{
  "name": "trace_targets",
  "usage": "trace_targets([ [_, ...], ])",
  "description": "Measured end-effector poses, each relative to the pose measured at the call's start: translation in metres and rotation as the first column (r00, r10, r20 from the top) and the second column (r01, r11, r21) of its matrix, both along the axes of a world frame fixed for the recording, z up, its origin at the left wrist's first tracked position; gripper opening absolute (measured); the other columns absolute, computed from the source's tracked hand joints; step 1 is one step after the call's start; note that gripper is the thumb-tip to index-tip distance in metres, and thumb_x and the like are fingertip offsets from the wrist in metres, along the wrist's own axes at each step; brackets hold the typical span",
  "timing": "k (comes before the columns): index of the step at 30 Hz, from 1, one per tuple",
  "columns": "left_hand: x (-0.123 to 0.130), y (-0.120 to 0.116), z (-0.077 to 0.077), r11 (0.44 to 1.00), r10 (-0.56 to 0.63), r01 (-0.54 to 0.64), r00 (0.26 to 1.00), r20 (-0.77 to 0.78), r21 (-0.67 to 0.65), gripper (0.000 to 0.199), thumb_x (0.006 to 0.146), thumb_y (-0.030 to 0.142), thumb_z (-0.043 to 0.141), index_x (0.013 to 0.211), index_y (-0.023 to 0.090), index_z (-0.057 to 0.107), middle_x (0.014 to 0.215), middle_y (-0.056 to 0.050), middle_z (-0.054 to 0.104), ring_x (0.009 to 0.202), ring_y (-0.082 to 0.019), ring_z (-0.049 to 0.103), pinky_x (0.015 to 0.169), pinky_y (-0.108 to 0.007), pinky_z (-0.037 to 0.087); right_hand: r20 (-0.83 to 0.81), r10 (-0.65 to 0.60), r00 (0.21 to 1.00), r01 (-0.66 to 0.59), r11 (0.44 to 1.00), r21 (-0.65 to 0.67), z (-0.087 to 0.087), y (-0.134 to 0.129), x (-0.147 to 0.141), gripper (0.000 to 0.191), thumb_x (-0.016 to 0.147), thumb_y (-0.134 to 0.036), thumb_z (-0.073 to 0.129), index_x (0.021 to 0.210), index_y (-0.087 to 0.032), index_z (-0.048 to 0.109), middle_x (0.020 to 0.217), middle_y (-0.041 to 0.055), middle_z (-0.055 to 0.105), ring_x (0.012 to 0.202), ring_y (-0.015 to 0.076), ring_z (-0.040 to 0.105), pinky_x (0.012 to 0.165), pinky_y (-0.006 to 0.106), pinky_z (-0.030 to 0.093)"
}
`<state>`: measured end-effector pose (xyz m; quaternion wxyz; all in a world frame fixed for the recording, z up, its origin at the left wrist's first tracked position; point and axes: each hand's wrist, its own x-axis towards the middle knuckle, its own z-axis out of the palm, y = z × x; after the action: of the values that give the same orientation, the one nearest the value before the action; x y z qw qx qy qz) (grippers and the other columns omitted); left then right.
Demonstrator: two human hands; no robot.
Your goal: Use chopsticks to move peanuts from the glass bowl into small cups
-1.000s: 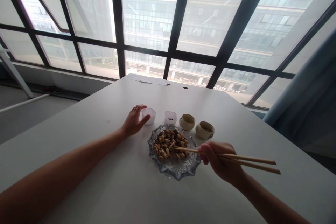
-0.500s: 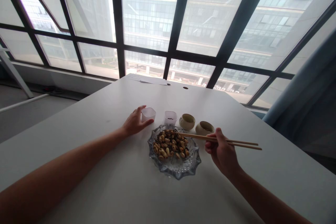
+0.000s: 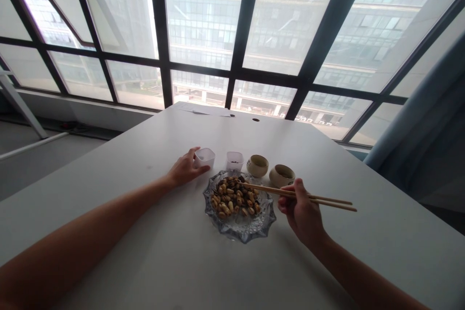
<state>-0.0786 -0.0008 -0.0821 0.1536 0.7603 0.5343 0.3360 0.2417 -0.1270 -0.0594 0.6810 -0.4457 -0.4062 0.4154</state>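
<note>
My right hand (image 3: 302,213) holds a pair of wooden chopsticks (image 3: 327,199), their tips among the nuts (image 3: 232,197) in a scalloped glass plate (image 3: 245,233). Dark, thin pieces lie among the nuts, mostly at the far side. My left hand (image 3: 186,168) rests around the near left side of a translucent square cup (image 3: 205,158), thumb and fingers apart. Another such cup (image 3: 234,161) stands behind the plate with small dark bits inside. To its right are two beige round cups, one (image 3: 257,166) beside it and one (image 3: 281,176) just behind my right hand.
The white table (image 3: 152,232) reaches toward tall windows with dark frames. Papers (image 3: 203,109) lie at its far edge, near two round holes. A blue curtain (image 3: 425,131) hangs at the right, and a white metal frame (image 3: 23,104) stands at the left.
My right hand and the chopsticks have shifted slightly left, with the tips still among the nuts. The whole view has moved a little. My left hand stays at the translucent cup.
</note>
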Motion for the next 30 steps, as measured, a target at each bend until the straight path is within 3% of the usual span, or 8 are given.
trace_targets([
  [6, 0.001, -0.003, 0.004, 1.000, 0.014, -0.014, 1.000, -0.018, 0.007, 0.084, 0.073, 0.066, 0.064, 0.138, 0.015, 0.045, 0.112, -0.015, 0.069, 0.099, -0.032, 0.068, 0.087, -0.043, 0.053, 0.061, -0.060, 0.996, 0.056, 0.996, 0.068, 0.002, -0.005, -0.003, 0.052, 0.079, -0.067, 0.066, 0.065, -0.017, 0.064, 0.043, 0.0022, 0.060, 0.032, 0.0135, 0.052, 0.032, 0.024, 0.042],
  [9, 0.002, -0.004, 0.006, 1.000, 0.011, -0.011, 1.000, -0.019, -0.006, 0.083, 0.073, 0.066, 0.063, 0.136, 0.015, 0.046, 0.111, -0.015, 0.069, 0.099, -0.031, 0.068, 0.087, -0.042, 0.053, 0.302, -0.101, 0.948, 0.011, 0.959, 0.284, 0.004, -0.014, -0.001, 0.046, 0.094, -0.056, 0.054, 0.072, -0.018, 0.065, 0.046, 0.0014, 0.061, 0.035, 0.0139, 0.055, 0.035, 0.024, 0.044],
  [12, 0.002, -0.005, 0.006, 1.000, 0.008, -0.009, 1.000, -0.024, -0.020, 0.083, 0.073, 0.066, 0.063, 0.136, 0.014, 0.046, 0.113, -0.016, 0.068, 0.100, -0.032, 0.067, 0.088, -0.043, 0.052, 0.659, -0.171, 0.732, -0.302, 0.786, 0.539, 0.008, -0.021, 0.004, 0.033, 0.101, -0.038, 0.048, 0.083, -0.018, 0.067, 0.058, 0.0023, 0.063, 0.045, 0.0132, 0.058, 0.044, 0.023, 0.047],
  [15, 0.002, -0.005, 0.006, 1.000, 0.000, 0.000, 1.000, -0.028, -0.011, 0.081, 0.073, 0.066, 0.063, 0.135, 0.015, 0.047, 0.114, -0.017, 0.068, 0.102, -0.033, 0.066, 0.089, -0.044, 0.051, 0.805, -0.347, 0.481, -0.586, 0.555, 0.590, 0.015, -0.023, 0.005, 0.025, 0.102, -0.031, 0.044, 0.098, -0.019, 0.065, 0.064, 0.0035, 0.062, 0.051, 0.0139, 0.057, 0.049, 0.025, 0.047],
  [19, 0.002, -0.004, 0.005, 1.000, 0.002, -0.002, 1.000, -0.028, 0.013, 0.080, 0.073, 0.066, 0.064, 0.132, 0.015, 0.048, 0.115, -0.017, 0.068, 0.103, -0.034, 0.066, 0.088, -0.044, 0.051, 0.815, -0.453, 0.361, -0.685, 0.464, 0.562, 0.027, -0.024, 0.002, 0.025, 0.105, -0.029, 0.037, 0.109, -0.017, 0.059, 0.062, 0.0035, 0.061, 0.052, 0.0153, 0.056, 0.051, 0.026, 0.048],
  [25, 0.003, -0.004, 0.005, 1.000, -0.006, 0.007, 0.999, -0.052, 0.011, 0.079, 0.074, 0.065, 0.063, 0.134, 0.015, 0.047, 0.118, -0.018, 0.067, 0.105, -0.034, 0.065, 0.091, -0.045, 0.049, 0.802, -0.431, 0.412, -0.635, 0.496, 0.593, 0.023, -0.027, 0.001, 0.025, 0.104, -0.030, 0.041, 0.103, -0.019, 0.063, 0.064, 0.0032, 0.064, 0.052, 0.0142, 0.058, 0.051, 0.025, 0.049],
  [27, 0.003, -0.005, 0.006, 1.000, -0.005, 0.006, 0.998, -0.058, 0.012, 0.079, 0.075, 0.065, 0.062, 0.134, 0.015, 0.047, 0.118, -0.018, 0.067, 0.106, -0.034, 0.065, 0.092, -0.046, 0.050, 0.775, -0.329, 0.539, -0.512, 0.603, 0.612, 0.015, -0.027, 0.000, 0.027, 0.102, -0.033, 0.045, 0.094, -0.019, 0.066, 0.063, 0.0033, 0.065, 0.050, 0.0136, 0.059, 0.048, 0.024, 0.049],
  [30, 0.003, -0.005, 0.006, 1.000, -0.006, 0.007, 0.998, -0.060, 0.012, 0.079, 0.075, 0.066, 0.062, 0.134, 0.015, 0.047, 0.119, -0.018, 0.067, 0.105, -0.035, 0.065, 0.091, -0.046, 0.050, 0.522, -0.135, 0.842, -0.157, 0.865, 0.477, 0.005, -0.023, -0.004, 0.036, 0.099, -0.044, 0.051, 0.080, -0.019, 0.067, 0.055, 0.0018, 0.064, 0.041, 0.0128, 0.058, 0.040, 0.023, 0.046],
])
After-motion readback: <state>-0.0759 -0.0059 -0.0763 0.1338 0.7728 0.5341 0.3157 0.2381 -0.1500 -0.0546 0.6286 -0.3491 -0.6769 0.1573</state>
